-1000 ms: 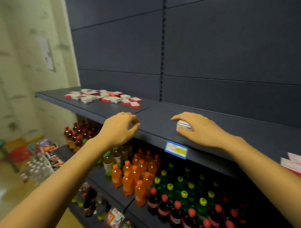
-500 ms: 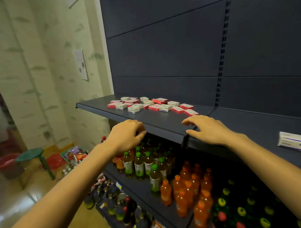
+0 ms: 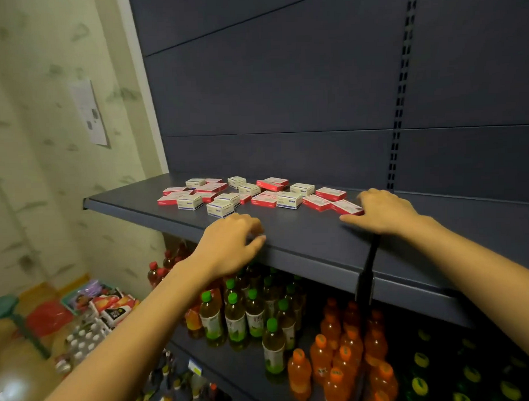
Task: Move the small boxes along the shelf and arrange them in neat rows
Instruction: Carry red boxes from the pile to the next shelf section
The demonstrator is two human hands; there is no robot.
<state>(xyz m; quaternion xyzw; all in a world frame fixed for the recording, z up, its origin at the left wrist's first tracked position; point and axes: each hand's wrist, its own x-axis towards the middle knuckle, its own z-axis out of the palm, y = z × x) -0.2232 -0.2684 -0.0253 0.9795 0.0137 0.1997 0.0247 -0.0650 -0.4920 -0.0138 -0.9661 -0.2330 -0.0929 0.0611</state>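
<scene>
Two kinds of small boxes (image 3: pixel 288 200) are seen scattered on the upper shelf (image 3: pixel 303 232), toward its left half and close to the back: squat white cardboard cuboids with dark print, and flatter red-edged cartons with pale faces. They are laid at mixed angles, some touching or overlapping, and no straight row is formed. The shelf is a smooth, matt, dark grey-blue sheet with a folded front lip, and it is backed by flat panels (image 3: pixel 268 89) of the same colour, divided by a slotted upright (image 3: pixel 401 105). The left hand (image 3: pixel 231 243) is held at the front lip, just before the nearest white box, with its fingers loosely curled and the thumb out; nothing is seen in it. The right hand (image 3: pixel 383 214) is laid palm-down on the shelf with its fingers spread and nearly straight, and its fingertips are set against the rightmost red box (image 3: pixel 346 207) without being closed round it. A narrow black strip (image 3: pixel 368 274) hangs from the lip below that wrist. On the lower shelf, glossy plastic bottles are packed upright: pale ones with green caps (image 3: pixel 234 318) and orange ones with orange caps (image 3: pixel 331 357). A paper sheet (image 3: pixel 89 113) is fixed to the patterned wall at the left.
</scene>
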